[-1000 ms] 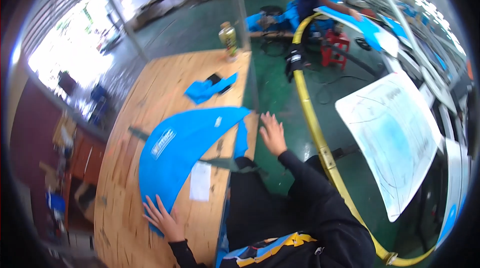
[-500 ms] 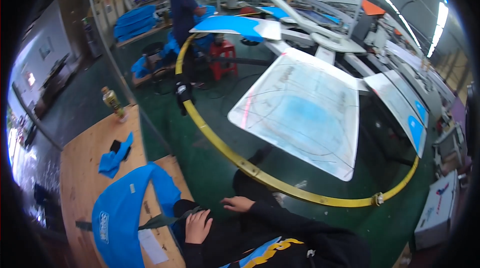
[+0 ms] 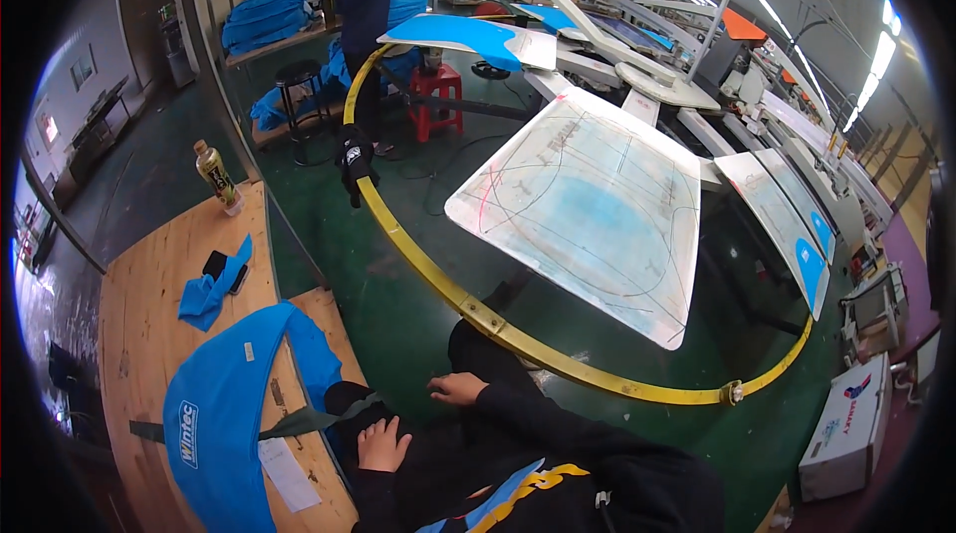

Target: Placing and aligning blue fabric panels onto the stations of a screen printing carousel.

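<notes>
My left hand [image 3: 383, 445] lies on my dark-clothed leg with its fingers apart and nothing in it. To its right, my right hand [image 3: 458, 389] rests on the other leg, fingers loosely stretched and empty. A dark green strap [image 3: 317, 420] runs from the wooden table toward my knee, ending close to my left hand. Blue fabric pieces [image 3: 224, 403] with a white print are spread on the table beside me, and the strap passes by them. Near them lies a white paper slip [image 3: 289, 475]. Ahead of my hands is a flat whitish printing pallet [image 3: 588, 214], bare of fabric.
A yellow curved rail [image 3: 438, 289] bends around in front of my legs. On the wooden table [image 3: 139, 304] are a bottle [image 3: 217, 177], a phone [image 3: 237, 279] and a blue scrap [image 3: 204, 302]. Another person [image 3: 363, 10] stands behind a red stool [image 3: 435, 100]. A white box [image 3: 846, 428] sits at right.
The whole view has shifted slightly, with the surroundings appearing farther left. Both my hands stay resting on my legs, in nearly the same pose.
</notes>
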Tool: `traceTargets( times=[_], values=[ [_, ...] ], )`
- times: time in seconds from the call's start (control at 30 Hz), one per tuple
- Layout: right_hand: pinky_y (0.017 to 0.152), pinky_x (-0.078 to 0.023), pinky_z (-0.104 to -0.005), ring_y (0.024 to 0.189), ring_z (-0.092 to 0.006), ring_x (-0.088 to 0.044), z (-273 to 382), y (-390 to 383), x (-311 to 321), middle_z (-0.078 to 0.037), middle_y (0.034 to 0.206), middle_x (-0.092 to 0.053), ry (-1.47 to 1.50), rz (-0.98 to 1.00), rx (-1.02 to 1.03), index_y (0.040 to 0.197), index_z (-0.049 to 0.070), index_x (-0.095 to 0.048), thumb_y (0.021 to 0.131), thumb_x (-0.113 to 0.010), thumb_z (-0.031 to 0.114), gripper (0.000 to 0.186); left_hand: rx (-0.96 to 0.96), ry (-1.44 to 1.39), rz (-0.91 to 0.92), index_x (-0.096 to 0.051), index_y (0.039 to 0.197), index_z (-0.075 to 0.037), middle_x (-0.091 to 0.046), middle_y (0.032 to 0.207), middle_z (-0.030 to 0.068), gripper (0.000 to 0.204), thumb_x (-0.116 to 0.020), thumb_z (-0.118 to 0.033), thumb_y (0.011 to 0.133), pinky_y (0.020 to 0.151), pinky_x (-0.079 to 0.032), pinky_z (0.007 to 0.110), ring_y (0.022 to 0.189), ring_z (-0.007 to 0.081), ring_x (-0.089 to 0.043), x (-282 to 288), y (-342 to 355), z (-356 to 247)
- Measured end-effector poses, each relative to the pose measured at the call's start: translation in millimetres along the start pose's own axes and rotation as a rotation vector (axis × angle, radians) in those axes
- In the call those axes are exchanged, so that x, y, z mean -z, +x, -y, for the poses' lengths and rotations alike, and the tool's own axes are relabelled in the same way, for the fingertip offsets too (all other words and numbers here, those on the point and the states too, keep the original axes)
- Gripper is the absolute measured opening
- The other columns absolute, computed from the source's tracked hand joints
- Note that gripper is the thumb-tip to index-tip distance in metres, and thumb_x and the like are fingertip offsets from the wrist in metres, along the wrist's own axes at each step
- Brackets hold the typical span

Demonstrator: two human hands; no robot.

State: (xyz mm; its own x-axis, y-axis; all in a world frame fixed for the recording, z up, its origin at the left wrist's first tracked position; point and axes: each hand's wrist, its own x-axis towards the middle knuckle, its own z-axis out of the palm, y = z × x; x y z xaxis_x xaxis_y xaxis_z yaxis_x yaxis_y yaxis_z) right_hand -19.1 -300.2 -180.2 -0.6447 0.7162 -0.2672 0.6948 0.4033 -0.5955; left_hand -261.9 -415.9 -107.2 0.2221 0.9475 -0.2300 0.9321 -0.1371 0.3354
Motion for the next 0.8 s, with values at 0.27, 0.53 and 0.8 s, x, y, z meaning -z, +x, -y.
traceTargets(
  times=[0.27,0.53,0.8],
  values=[
    [0.081,-0.051,-0.0439,0.095,-0.0344,-0.063,-0.1,-1.7,1.0,-0.015,0.106,-0.066,-0.032,0.015,-0.015,0.119,0.01,-0.056,0.095,-0.047,0.038,0.038,0.005,0.002,0.026,-0.052,0.132,-0.011,-0.054,0.129,0.0151,0.053,-0.057,-0.041,0.088,0.1,-0.035,0.047,0.119,0.0318,-0.05,0.7,1.8,-1.3],
    [0.082,-0.051,-0.0424,0.096,-0.0339,-0.063,11.1,-3.4,10.0,-0.014,0.109,-0.064,0.091,-0.102,0.038,0.114,0.009,-0.059,0.093,-0.051,0.032,0.032,-0.001,0.034,0.012,-0.044,0.139,-0.013,-0.056,0.126,0.0163,0.059,-0.057,-0.041,0.088,0.099,-0.036,0.048,0.113,0.0328,-0.053,3.2,2.5,-4.1],
    [0.083,-0.049,-0.0335,0.096,-0.0247,-0.064,47.8,-17.8,81.6,-0.014,0.104,-0.066,0.688,-0.455,0.207,0.114,0.002,-0.061,0.094,-0.051,0.015,0.025,-0.076,-0.004,-0.008,-0.027,0.148,-0.014,-0.057,0.12,0.016,0.069,-0.057,-0.035,0.089,0.092,-0.042,0.044,0.105,0.0335,-0.057,25.9,16.5,-19.6]
  ],
)
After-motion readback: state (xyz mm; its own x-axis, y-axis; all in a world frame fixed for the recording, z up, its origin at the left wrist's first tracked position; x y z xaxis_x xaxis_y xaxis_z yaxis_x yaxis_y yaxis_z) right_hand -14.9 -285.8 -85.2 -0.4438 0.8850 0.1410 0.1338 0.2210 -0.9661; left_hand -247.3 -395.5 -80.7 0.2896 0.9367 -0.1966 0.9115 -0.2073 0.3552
